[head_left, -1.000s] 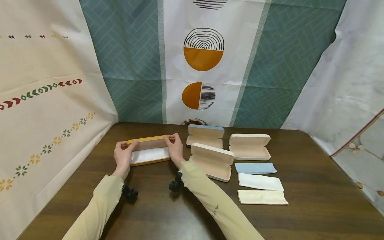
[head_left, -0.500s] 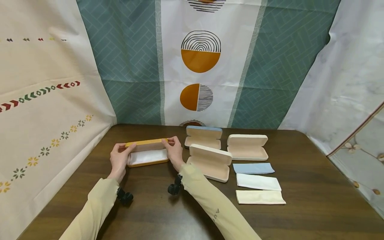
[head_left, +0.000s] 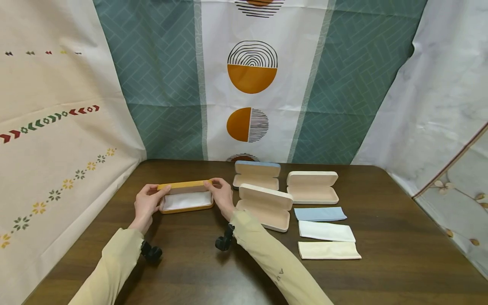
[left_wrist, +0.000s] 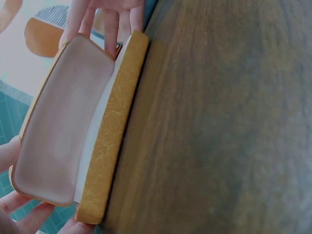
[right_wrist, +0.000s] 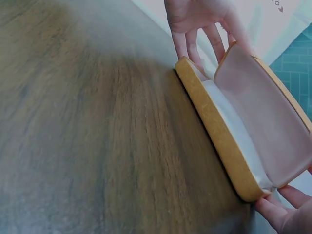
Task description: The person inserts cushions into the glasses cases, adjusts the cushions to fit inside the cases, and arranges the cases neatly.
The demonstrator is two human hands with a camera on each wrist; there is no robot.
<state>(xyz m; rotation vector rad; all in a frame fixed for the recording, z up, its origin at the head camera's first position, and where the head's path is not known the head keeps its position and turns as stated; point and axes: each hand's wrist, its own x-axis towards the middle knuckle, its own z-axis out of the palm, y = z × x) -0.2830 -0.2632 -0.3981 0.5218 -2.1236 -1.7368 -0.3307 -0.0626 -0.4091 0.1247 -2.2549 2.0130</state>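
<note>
A mustard-yellow glasses case [head_left: 187,209] stands with its lid up on the left of the table. A folded white cloth [head_left: 187,201] lies in its base. My left hand [head_left: 145,205] holds the case's left end, thumb on the lid's front edge. At the opposite end my right hand [head_left: 223,196] grips the lid the same way, thumb in front and fingers behind. The pinkish lining [left_wrist: 63,117] of the lid faces the left wrist camera. In the right wrist view the case's base [right_wrist: 219,134] rests on the wood, fingers of both hands around its ends.
Right of my right hand are three opened glasses cases: a blue one [head_left: 257,164], a cream one [head_left: 312,188] and a nearer cream one [head_left: 264,208]. Below them lie folded cloths: blue [head_left: 320,214], white [head_left: 326,231] and pale yellow [head_left: 329,250]. Curtains hang behind the table.
The lid of the yellow case has come slightly lower and forward, with both hands on it. My left wrist has swung outward to the left. The head view has shifted a little.
</note>
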